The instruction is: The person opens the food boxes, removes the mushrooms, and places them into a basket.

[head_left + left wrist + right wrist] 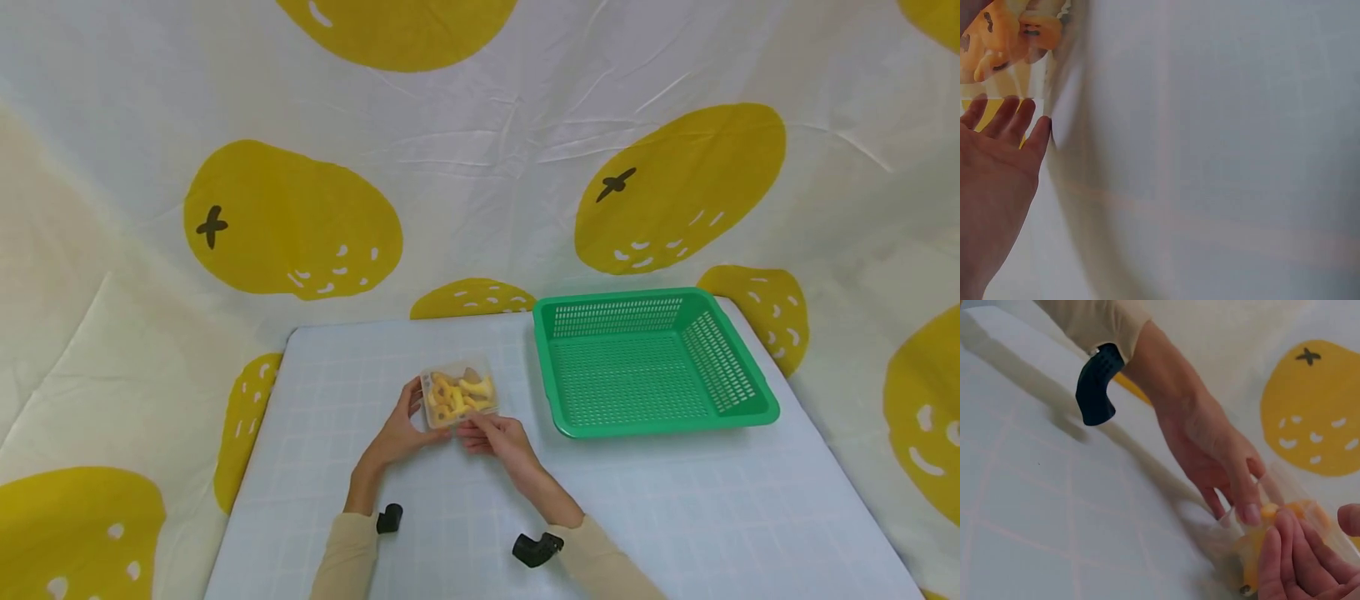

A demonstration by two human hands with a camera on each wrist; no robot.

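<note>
A small clear plastic box (pixel 459 393), holding several yellow-orange toy-like pieces (pixel 453 398), is between both hands left of the table's middle. My left hand (pixel 396 436) grips it at its left side, fingers along that side and thumb by the near edge. In the left wrist view, the fingertips lie against the box (pixel 1007 75). My right hand (pixel 504 443) pinches the box's near right edge, its other fingers curled below. In the right wrist view, the right hand (pixel 1310 565) has bunched fingers at the box (pixel 1282 481), close to the left thumb.
A green slotted plastic basket (pixel 630 375) stands to the right of the hands, near the table's back edge. A pale checked cloth covers the table (pixel 465 517). Behind hangs a white curtain (pixel 480 208) printed with large yellow fruit. Each sleeve has a black wrist device (pixel 537 550).
</note>
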